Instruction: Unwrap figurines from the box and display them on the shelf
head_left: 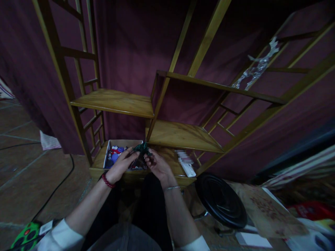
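Observation:
A small dark green, spiky or tangled thing [142,149] is held between my two hands, over the right side of a shallow white box [106,155]. Its kind is too dim to make out. My left hand [123,163] grips its left side with bent fingers, a red bead bracelet on the wrist. From the right, my right hand [159,166] pinches it with curled fingers. Several purple, red and white small items [115,153] lie in the box, partly hidden behind my left hand.
The wooden shelf unit [115,101] rises in front against a purple curtain. A white packet [186,164] lies on its low board. To the right stand a black round stool [221,198] and crumpled clear plastic [256,69] hangs above. A green power strip [26,237] sits lower left.

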### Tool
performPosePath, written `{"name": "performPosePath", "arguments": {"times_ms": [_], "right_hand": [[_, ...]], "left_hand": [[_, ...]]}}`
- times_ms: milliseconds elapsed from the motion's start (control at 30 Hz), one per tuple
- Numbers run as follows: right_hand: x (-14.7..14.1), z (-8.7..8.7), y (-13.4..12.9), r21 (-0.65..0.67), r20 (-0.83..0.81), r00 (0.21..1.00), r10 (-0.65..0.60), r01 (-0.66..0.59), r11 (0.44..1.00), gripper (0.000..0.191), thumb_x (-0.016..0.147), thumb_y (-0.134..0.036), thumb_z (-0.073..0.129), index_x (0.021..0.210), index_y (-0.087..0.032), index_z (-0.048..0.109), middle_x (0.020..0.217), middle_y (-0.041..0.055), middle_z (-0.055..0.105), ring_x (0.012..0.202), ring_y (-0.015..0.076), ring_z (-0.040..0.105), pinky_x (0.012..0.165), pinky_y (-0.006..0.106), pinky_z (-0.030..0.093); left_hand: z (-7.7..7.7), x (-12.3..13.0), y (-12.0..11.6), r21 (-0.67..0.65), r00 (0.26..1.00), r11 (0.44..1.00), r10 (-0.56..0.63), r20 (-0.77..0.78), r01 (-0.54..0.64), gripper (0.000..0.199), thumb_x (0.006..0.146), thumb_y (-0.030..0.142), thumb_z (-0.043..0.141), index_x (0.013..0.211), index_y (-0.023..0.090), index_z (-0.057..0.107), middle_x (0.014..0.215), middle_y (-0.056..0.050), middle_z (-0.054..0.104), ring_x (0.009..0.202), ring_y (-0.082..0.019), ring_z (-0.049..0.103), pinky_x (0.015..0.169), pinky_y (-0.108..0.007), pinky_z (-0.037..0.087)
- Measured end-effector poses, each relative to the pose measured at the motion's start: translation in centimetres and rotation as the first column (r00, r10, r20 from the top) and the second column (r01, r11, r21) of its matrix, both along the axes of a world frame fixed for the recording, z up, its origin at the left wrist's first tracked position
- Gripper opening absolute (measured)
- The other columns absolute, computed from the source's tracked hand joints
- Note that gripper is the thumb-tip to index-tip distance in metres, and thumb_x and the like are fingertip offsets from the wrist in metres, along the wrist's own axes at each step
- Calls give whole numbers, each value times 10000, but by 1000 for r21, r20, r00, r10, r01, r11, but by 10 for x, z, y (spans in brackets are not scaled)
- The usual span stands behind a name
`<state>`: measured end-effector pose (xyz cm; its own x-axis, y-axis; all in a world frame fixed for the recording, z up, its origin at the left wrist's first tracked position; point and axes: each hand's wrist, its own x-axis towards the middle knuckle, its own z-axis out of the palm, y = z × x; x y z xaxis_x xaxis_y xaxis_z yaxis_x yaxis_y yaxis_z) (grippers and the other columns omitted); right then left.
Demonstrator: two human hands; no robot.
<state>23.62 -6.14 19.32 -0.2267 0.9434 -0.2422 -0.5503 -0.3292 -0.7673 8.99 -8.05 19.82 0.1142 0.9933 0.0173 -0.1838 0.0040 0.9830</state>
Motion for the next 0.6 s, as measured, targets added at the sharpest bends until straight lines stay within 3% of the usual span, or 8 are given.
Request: {"name": "performPosePath", "arguments": {"times_ms": [267, 600], "right_hand": [[10, 1, -5, 11, 13, 1000, -3, 3, 1000, 266, 564, -285, 718, 750, -152, 582, 603, 0, 612, 483, 48, 497, 389, 121, 330], [16, 9, -14, 71, 139, 990, -3, -7, 997, 340, 594, -311, 703, 873, -155, 587, 656, 20, 643, 503, 63, 527, 406, 135, 352]], "left_hand": [[-3, 4, 3, -44, 998, 997, -54, 34, 56, 352, 647, 401, 622, 883, 141, 611, 858, -39, 642, 828, -164, 553, 749, -264, 402], [3, 18, 4, -98, 990, 994, -41, 136, 55, 266, 628, 342, 643, 790, 131, 626, 724, -32, 664, 675, -149, 580, 658, -258, 439]]}}
